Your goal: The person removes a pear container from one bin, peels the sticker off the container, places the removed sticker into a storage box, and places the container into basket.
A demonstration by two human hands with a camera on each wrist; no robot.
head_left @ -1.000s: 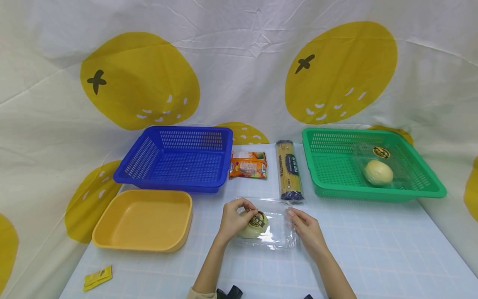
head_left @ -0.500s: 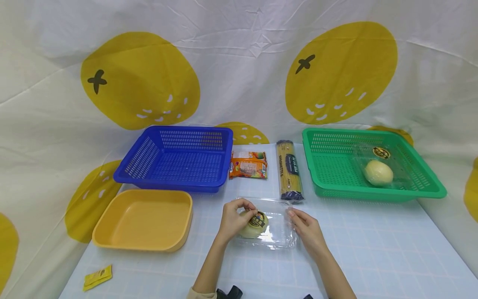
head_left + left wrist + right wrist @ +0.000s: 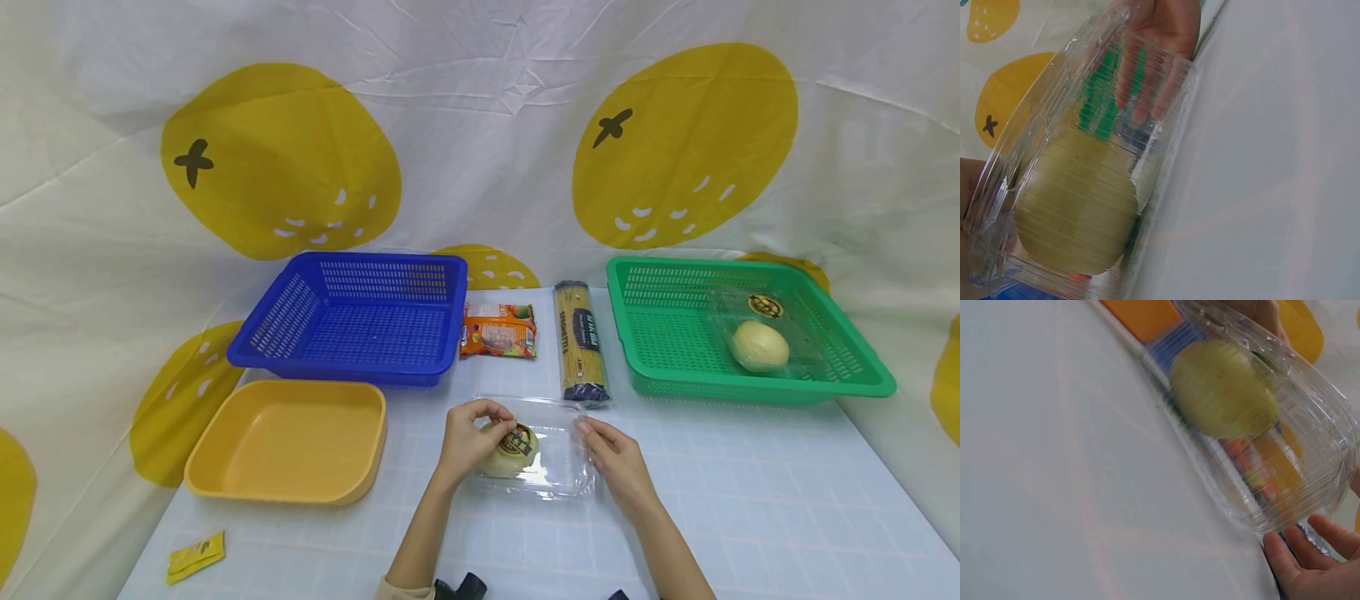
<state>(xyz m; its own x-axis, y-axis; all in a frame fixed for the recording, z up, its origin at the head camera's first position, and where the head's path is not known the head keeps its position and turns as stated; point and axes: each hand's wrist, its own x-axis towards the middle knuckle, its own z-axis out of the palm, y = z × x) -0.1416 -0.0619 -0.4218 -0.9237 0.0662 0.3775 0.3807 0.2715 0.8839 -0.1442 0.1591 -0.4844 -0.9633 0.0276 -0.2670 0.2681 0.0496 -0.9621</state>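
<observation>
- The clear box point(image 3: 558, 454) sits on the bench point(image 3: 750, 500) between your hands, its long axis running left to right.
- Your left hand point(image 3: 467, 440) pinches its left end, nearer the round pale-green item point(image 3: 504, 467) inside.
- Your right hand point(image 3: 621, 468) pinches the rim at the right end between thumb and forefinger.
- Compared with half a second ago, you've shifted neither box nor hands noticeably.

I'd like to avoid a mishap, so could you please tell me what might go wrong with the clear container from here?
The pale round item sits toward the left end of the clear container, so an uneven lift might tip it. The spaghetti pack lies just beyond, so sliding the clear container forward could bump it.
</observation>
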